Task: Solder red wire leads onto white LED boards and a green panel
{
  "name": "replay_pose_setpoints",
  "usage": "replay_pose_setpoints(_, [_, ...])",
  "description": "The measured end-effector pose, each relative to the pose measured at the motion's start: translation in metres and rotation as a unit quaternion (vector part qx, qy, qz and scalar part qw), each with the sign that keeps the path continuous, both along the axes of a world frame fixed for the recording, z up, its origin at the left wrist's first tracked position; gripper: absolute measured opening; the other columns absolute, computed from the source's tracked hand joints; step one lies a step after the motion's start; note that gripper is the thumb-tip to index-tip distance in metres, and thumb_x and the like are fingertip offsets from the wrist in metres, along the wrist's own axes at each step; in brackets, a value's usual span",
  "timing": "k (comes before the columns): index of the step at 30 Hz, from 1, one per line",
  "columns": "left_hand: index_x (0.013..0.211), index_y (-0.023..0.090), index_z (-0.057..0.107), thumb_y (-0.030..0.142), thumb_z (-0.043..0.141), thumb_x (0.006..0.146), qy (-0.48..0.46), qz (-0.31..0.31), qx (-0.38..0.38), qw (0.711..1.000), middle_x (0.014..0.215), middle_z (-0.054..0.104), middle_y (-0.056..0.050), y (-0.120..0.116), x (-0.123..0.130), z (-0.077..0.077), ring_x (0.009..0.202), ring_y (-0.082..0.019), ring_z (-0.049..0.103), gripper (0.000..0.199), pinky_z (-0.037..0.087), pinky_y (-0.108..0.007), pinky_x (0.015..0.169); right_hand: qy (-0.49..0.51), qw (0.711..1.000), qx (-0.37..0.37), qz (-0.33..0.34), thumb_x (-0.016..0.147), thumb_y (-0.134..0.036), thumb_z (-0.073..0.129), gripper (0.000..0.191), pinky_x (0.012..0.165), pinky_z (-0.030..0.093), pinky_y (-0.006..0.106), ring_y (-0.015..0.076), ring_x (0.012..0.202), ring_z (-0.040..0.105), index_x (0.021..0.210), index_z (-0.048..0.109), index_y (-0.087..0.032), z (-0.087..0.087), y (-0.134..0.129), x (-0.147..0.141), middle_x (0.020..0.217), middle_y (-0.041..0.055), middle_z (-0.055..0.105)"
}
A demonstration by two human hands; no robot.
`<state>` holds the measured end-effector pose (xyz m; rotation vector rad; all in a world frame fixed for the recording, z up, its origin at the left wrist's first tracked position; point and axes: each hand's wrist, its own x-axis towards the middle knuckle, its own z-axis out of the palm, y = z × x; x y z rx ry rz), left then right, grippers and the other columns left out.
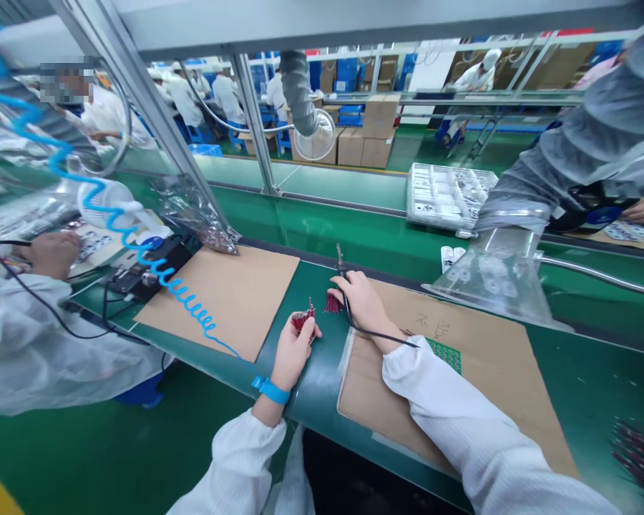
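My left hand [294, 349] is closed around a bundle of short dark red wires [303, 319], their thin ends sticking up past the fingers. My right hand [362, 299] grips what looks like a soldering iron [340, 259], its narrow metal end pointing away from me. A black cord [378, 333] runs from it back over my wrist. Just under the right fingers, a second bunch of red wires [333, 302] lies on the green bench. Beside my right forearm, a green circuit board panel [446, 355] rests on a cardboard sheet [494, 400], partly hidden by the sleeve.
A clear fume hood [494, 282] on a grey duct stands at right. Behind it sits a compartment tray [449, 197]. At left are another cardboard sheet [230, 293], a coiled blue hose [185, 304], a black box [153, 268] and a co-worker's hand [54, 254]. More wires [638, 454] lie right.
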<state>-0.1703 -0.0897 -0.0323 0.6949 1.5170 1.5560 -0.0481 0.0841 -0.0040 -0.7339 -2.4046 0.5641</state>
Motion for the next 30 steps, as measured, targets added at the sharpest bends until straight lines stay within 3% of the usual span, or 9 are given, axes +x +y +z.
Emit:
replay_pose_setpoints(6, [0.098,0.021,0.050,0.066,0.072,0.091,-0.063,-0.021,0.018,0.998,0.079,0.062,0.005,-0.005,0.014,0.010,0.042,-0.001,0.029,0.051,0.019,-0.016,0.039,0.049,0.999,0.012,-0.017,0.113,-0.035,0.047,0.032,0.097,0.053,0.044,0.0301,0.109,0.065,0.127,0.071,-0.021,0.016,-0.025,0.037,0.116,0.0150,0.068])
replay_pose_setpoints(12, [0.099,0.019,0.052,0.073,0.074,0.085,-0.142,-0.123,0.009,0.982,0.075,0.062,0.004,-0.025,0.060,0.033,0.040,0.001,0.021,0.059,0.014,-0.018,0.039,0.095,0.995,-0.034,0.003,0.115,-0.030,0.041,0.029,0.099,0.058,0.039,0.0241,0.112,0.075,0.131,0.064,-0.025,0.026,-0.085,0.090,0.123,0.0107,0.076])
replay_pose_setpoints(16, [0.097,0.019,0.054,0.070,0.082,0.080,-0.200,-0.196,-0.004,0.960,0.072,0.058,0.005,-0.036,0.092,0.048,0.042,0.000,0.025,0.061,0.013,-0.017,0.040,0.094,0.992,-0.074,0.038,0.106,-0.042,0.065,0.027,0.105,0.059,0.043,0.0276,0.126,0.073,0.127,0.062,-0.026,0.032,-0.126,0.127,0.138,0.0126,0.073])
replay_pose_setpoints(19, [0.087,0.016,0.057,0.071,0.080,0.081,-0.207,-0.251,-0.004,0.945,0.070,0.056,0.004,-0.040,0.116,0.055,0.041,0.000,0.029,0.060,0.013,-0.018,0.038,0.088,0.991,-0.089,0.055,0.085,-0.055,0.087,0.059,0.105,0.061,0.046,0.0329,0.128,0.072,0.131,0.062,-0.027,0.027,-0.147,0.158,0.138,0.0153,0.073])
replay_pose_setpoints(22, [0.087,0.016,0.058,0.073,0.079,0.082,-0.196,-0.303,-0.013,0.932,0.068,0.053,0.005,-0.040,0.142,0.059,0.040,0.001,0.024,0.061,0.011,-0.019,0.037,0.109,0.992,-0.053,0.021,0.078,-0.055,0.093,0.077,0.106,0.062,0.048,0.0358,0.132,0.070,0.140,0.058,-0.026,0.015,-0.160,0.191,0.142,0.0189,0.070])
replay_pose_setpoints(26, [0.098,0.019,0.056,0.078,0.080,0.078,-0.168,-0.374,-0.049,0.911,0.075,0.057,0.004,-0.029,0.184,0.065,0.044,-0.001,0.030,0.067,0.012,-0.018,0.039,0.152,0.987,-0.009,-0.053,0.085,-0.041,0.090,0.072,0.113,0.058,0.051,0.0351,0.142,0.064,0.145,0.052,-0.026,0.001,-0.171,0.238,0.154,0.0201,0.062])
replay_pose_setpoints(30, [0.107,0.020,0.058,0.083,0.077,0.077,-0.093,-0.460,-0.062,0.881,0.064,0.043,0.010,-0.006,0.236,0.070,0.045,-0.004,0.023,0.072,0.016,-0.019,0.040,0.161,0.981,0.007,-0.111,0.094,-0.028,0.079,0.051,0.107,0.062,0.044,0.0299,0.129,0.073,0.139,0.057,-0.028,-0.004,-0.171,0.290,0.141,0.0146,0.072])
